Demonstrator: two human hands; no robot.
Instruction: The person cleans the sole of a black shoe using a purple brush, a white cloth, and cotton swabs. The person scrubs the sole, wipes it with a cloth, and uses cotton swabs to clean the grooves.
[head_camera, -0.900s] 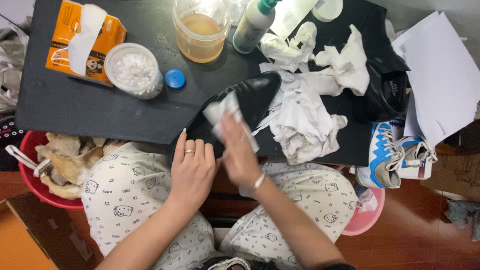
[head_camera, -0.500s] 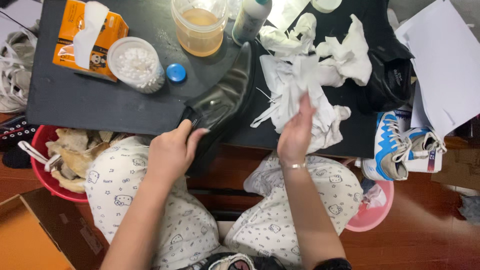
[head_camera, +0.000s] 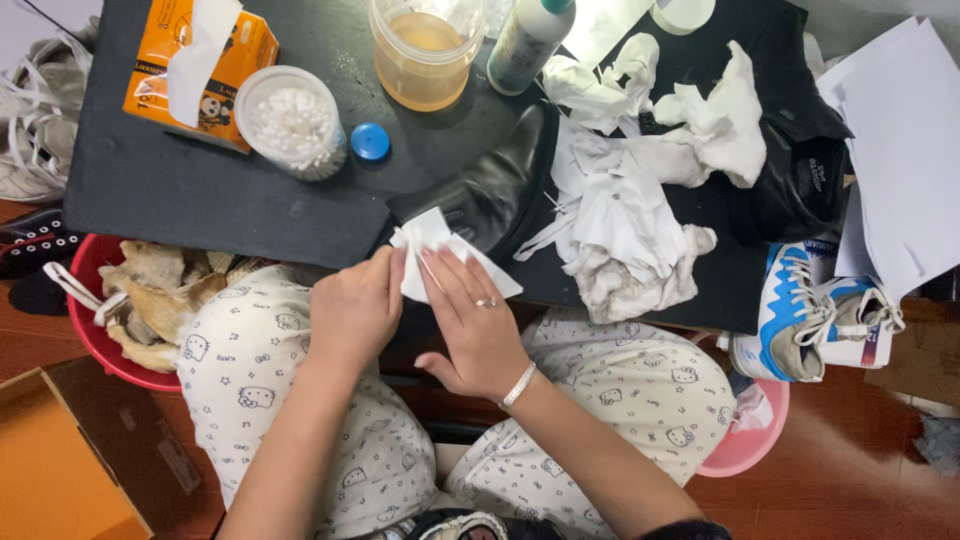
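My left hand and my right hand meet at the front edge of the black table. Together they hold a white tissue: the left pinches its near edge, and the right lies flat along it with fingers extended. Just behind the tissue a black leather shoe lies on the table, with neither hand on it. A heap of crumpled white cloths and tissues lies to the right of the shoe.
On the table stand an orange tissue box, a tub of cotton swabs, a blue cap, a jar of amber liquid and a bottle. Nearby are a red basin of rags, a blue-and-white sneaker, papers and a pink basin.
My left hand has let go of the shoe and my right has left the cloth heap. Both have come together on a white tissue at the table's front edge.
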